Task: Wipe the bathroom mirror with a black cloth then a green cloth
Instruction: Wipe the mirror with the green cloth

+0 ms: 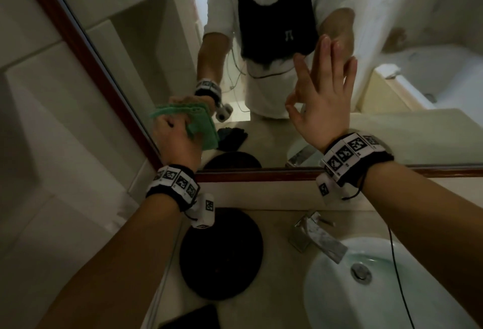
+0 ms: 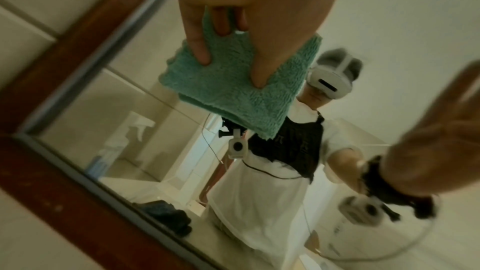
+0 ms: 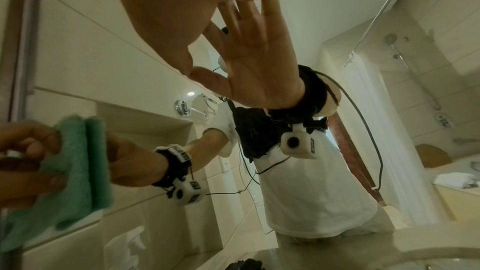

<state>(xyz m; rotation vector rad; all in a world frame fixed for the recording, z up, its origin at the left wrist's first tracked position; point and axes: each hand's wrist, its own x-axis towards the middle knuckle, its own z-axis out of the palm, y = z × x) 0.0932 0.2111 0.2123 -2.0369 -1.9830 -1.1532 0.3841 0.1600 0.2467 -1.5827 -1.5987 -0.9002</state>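
Note:
My left hand (image 1: 177, 130) grips a folded green cloth (image 1: 203, 130) and holds it against the mirror (image 1: 162, 41) near its lower left corner, close to the brown wooden frame (image 1: 78, 41). In the left wrist view, fingers (image 2: 200, 52) and thumb lie curled on the green cloth (image 2: 233, 89). My right hand (image 1: 321, 88) is open and holds nothing, its straight fingers up against the glass further right. The black cloth shows as a reflection (image 1: 232, 138) low in the mirror. A dark shape (image 1: 193, 318) on the counter's near edge may be that cloth.
Under the mirror runs a beige counter (image 1: 274, 302) with a round black mat (image 1: 220, 253), a metal faucet (image 1: 316, 237) and a white basin (image 1: 326, 289). A thin black cable (image 1: 397, 276) hangs from my right wrist over the basin. A tiled wall (image 1: 39, 119) stands on the left.

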